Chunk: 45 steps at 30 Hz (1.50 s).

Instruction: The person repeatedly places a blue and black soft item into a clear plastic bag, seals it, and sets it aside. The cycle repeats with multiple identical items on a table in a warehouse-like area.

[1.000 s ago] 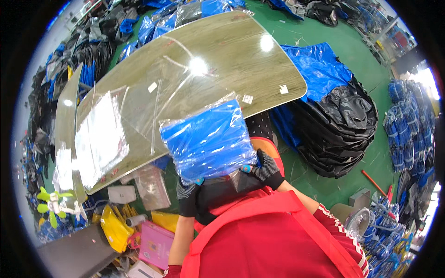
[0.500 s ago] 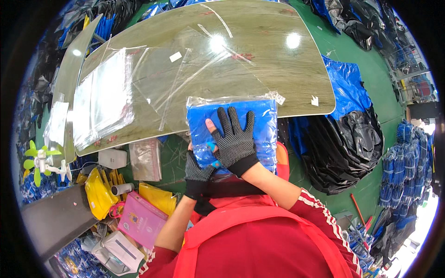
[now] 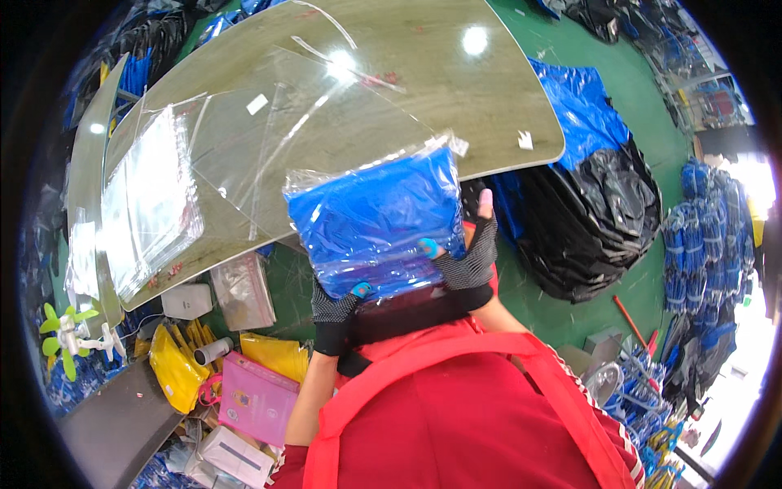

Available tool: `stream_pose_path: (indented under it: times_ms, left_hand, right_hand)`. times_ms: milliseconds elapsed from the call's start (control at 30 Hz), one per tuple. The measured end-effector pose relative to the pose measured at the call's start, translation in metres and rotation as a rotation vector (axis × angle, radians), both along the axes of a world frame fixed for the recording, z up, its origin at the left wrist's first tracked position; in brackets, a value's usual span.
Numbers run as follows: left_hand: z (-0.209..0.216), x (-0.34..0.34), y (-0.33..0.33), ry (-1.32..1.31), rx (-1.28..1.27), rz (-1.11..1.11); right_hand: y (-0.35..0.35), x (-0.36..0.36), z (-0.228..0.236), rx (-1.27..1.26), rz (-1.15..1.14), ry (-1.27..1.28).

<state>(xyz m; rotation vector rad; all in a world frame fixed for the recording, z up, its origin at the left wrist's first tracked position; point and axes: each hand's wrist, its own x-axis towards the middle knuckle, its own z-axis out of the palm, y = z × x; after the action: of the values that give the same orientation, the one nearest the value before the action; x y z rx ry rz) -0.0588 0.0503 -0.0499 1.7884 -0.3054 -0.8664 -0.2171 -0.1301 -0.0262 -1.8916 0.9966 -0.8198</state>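
Note:
A blue folded sheet in a clear plastic bag (image 3: pixel 379 212) is held in front of me, tilted, its far edge over the near edge of the table. My left hand (image 3: pixel 332 308), in a dark grey knit glove, grips its lower left corner with a blue-tipped digit on top. My right hand (image 3: pixel 471 265), gloved alike, holds the lower right side. One blue-tipped digit presses on the bag and one bare fingertip sticks out past its edge. The other fingers of both hands are mostly hidden under the bag.
The glass-topped table (image 3: pixel 423 98) bears a stack of clear bags (image 3: pixel 155 204) at its left. A black and blue plastic bundle (image 3: pixel 578 220) lies on the green floor at right. At lower left are yellow packages (image 3: pixel 175 367), a pink box (image 3: pixel 257 395) and a small green fan (image 3: pixel 69 338).
My right hand has gone from lying flat on top of the bag to gripping its right side. The bag now tilts, its right end higher. The view has shifted somewhat to the right.

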Motion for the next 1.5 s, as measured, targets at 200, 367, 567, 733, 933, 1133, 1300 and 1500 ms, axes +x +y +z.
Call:
stream_pose_path:
  times_ms: [200,367,567,733,933,1133,1300,1500]
  left_hand:
    - [0.010,-0.020,0.049,-0.080,-0.128,-0.153]
    - [0.022,0.000,0.022,0.233,-0.696,0.143]
    - [0.038,0.006,-0.055,-1.358,-0.295,-0.391]
    - [0.184,0.020,-0.034,-0.997,-0.216,-0.535]
    - [0.280,0.054,-0.089,-1.453,-0.410,-0.500]
    - [0.231,0.097,-0.111,-0.695,-0.543,-0.141]
    - [0.196,0.089,-0.133,-1.075,-0.700,-0.062]
    - [0.211,0.077,-0.143,-0.548,-0.919,0.175]
  right_hand:
    - [0.013,-0.081,0.027,0.573,0.287,-0.081]
    - [-0.025,-0.050,0.089,0.730,0.571,-0.953]
    - [-0.029,0.028,0.127,0.424,0.045,-0.845]
    - [-0.075,0.000,0.202,-0.032,0.281,-0.787]
    - [-0.086,0.001,0.246,-0.871,0.549,-0.146]
    - [-0.111,-0.004,0.199,0.036,0.150,-0.836]
    - [-0.114,0.014,0.176,0.569,0.269,-0.933]
    - [-0.101,0.050,0.184,-0.061,-0.078,-0.922]
